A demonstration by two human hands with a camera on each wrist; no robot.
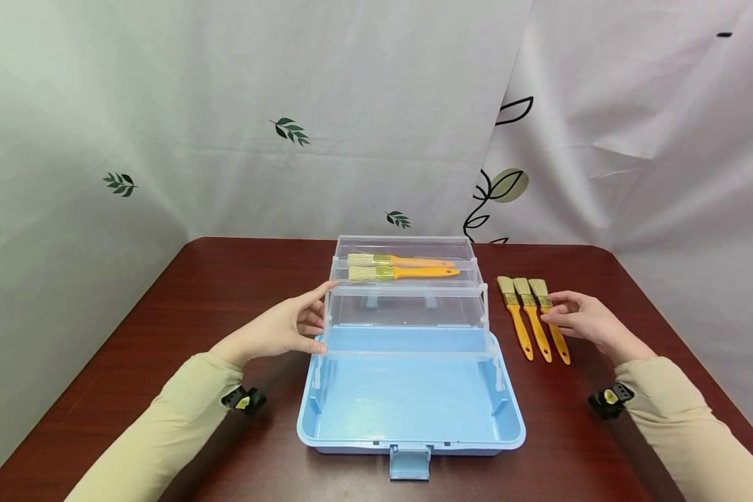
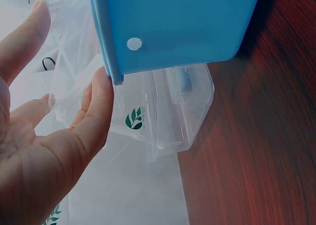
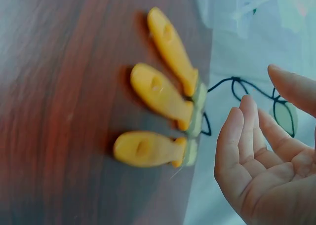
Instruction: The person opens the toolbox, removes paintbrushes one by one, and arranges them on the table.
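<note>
A light-blue storage box stands unfolded, with clear plastic trays raised above its back half. My left hand is at the left end of the lower clear tray, its thumb and index finger spread along that end and their tips right at its edge. Two paintbrushes with yellow handles lie crosswise in the upper clear tray. To the right of the box, three more paintbrushes lie side by side on the table. Beside the rightmost one is my right hand, fingers loosely bent and holding nothing.
The dark red wooden table extends around the box. A blue latch hangs down at the box front. White cloth with leaf prints hangs behind the table and along its sides.
</note>
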